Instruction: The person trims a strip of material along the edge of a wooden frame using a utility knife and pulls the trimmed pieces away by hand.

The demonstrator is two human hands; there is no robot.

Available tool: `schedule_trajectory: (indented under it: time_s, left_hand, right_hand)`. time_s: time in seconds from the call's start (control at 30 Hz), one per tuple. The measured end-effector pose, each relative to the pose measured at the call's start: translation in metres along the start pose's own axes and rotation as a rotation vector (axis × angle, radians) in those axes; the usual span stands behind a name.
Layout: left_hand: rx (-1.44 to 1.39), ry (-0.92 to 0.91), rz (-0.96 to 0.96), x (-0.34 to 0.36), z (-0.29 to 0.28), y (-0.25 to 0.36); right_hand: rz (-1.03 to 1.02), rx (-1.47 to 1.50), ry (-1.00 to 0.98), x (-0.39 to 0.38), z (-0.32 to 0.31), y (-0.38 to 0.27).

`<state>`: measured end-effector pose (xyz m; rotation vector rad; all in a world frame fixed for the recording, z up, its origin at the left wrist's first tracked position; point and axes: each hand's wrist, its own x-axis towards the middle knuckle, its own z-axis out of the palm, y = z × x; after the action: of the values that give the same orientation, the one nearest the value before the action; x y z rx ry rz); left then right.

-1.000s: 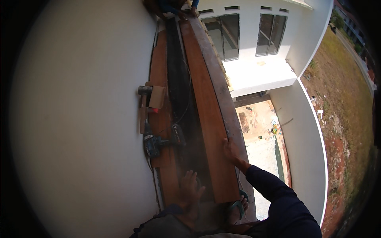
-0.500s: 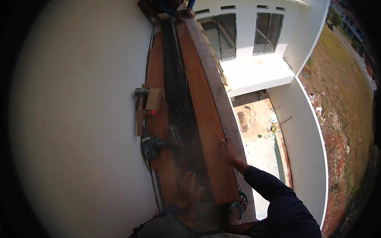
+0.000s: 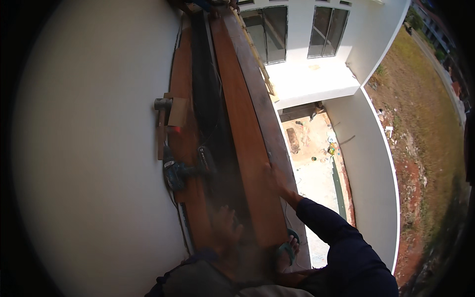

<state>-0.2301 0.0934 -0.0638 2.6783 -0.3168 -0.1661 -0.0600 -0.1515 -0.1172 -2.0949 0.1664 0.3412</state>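
My right hand [image 3: 275,179] grips the right edge of a long reddish-brown wooden plank [image 3: 241,114]; its fingers are partly blurred. My left hand [image 3: 228,228] is open with fingers spread, low over the near end of the dark strip [image 3: 210,111] left of the plank. It sits in shadow and haze, and whether it touches anything is unclear. At the plank's far end, another person's hand [image 3: 214,14] rests on or by it. A blue and black cordless drill [image 3: 173,173] lies beyond my left hand on the left-hand boards [image 3: 198,218].
A hammer [image 3: 162,105] and a piece of cardboard [image 3: 178,113] lie by the white wall [image 3: 99,148] on the left. Right of the plank, a grey ledge [image 3: 255,84] drops to a courtyard [image 3: 311,183] far below. My sandalled foot [image 3: 287,252] stands at the plank's near end.
The whole view has shifted, so everything sits slightly further left and higher. Both my hands keep about the same places relative to the plank and dark strip.
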Motion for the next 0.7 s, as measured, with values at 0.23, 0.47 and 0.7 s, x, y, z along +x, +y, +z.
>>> schedule_trajectory:
  time_s: [0.23, 0.47, 0.7]
  left_hand:
    - [-0.004, -0.028, -0.052, 0.005, -0.004, 0.005]
    - [-0.022, -0.066, -0.037, 0.008, -0.002, 0.002]
    - [-0.021, -0.09, -0.042, 0.006, -0.005, -0.001]
  right_hand:
    - [0.177, 0.307, -0.231, 0.019, -0.026, 0.007]
    - [0.196, 0.481, -0.466, 0.027, -0.046, 0.042]
    - [0.195, 0.576, -0.486, 0.021, -0.052, 0.031]
